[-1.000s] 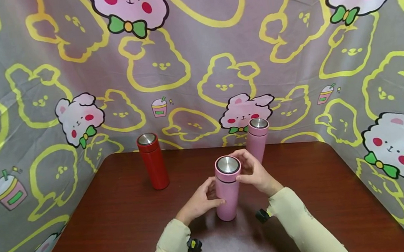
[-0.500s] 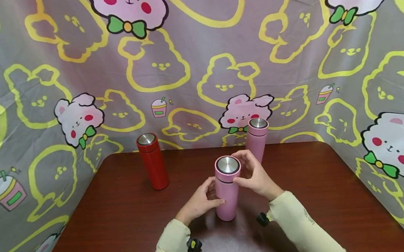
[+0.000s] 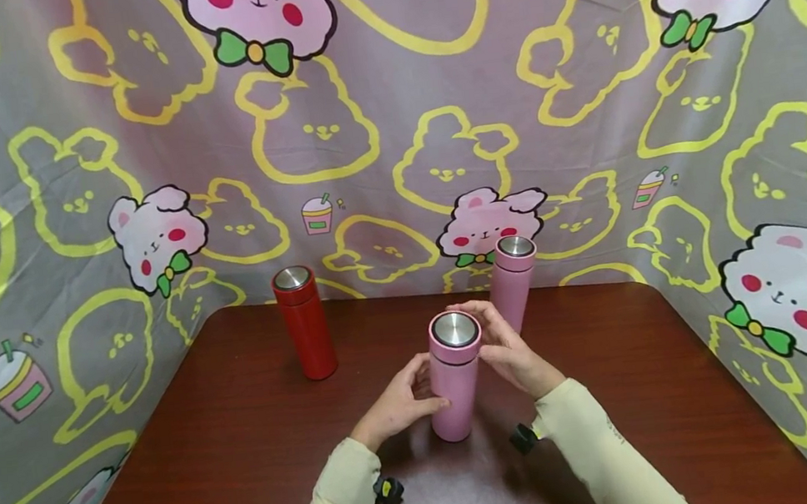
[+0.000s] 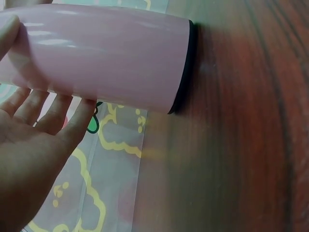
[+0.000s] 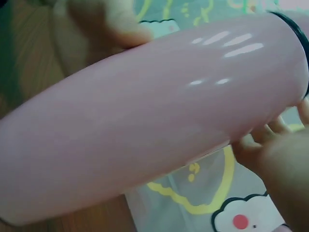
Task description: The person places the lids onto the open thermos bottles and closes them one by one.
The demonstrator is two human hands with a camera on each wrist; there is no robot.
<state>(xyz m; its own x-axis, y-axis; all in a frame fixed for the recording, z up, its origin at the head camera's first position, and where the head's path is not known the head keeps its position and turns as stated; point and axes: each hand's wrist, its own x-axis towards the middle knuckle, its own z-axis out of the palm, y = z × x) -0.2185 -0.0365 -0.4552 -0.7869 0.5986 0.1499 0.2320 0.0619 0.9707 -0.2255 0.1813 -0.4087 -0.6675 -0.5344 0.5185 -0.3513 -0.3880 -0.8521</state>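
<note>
A pink thermos bottle [image 3: 456, 397] with a steel-topped lid [image 3: 454, 331] stands upright on the table in the head view. My left hand [image 3: 401, 403] grips its body from the left, thumb in front and fingers reaching behind; the left wrist view shows this hand [image 4: 46, 130] against the smooth pink side. Around the lid from the right, my right hand [image 3: 509, 348] curls its fingers behind the rim, with the thumb at the lid's right edge. The bottle's black base ring [image 4: 183, 67] meets the tabletop. The tips of the right fingers are partly hidden behind the lid.
A red thermos bottle [image 3: 309, 331] stands upright at the back left of the brown wooden table [image 3: 230, 441]. A second pink thermos bottle [image 3: 514, 280] stands behind my right hand. Patterned cloth [image 3: 331, 152] encloses the table's back and sides.
My right hand's thumb has shifted from the front of the lid seam to its right edge, and its fingers have slid farther round behind the lid. The left hand and bottle stay put.
</note>
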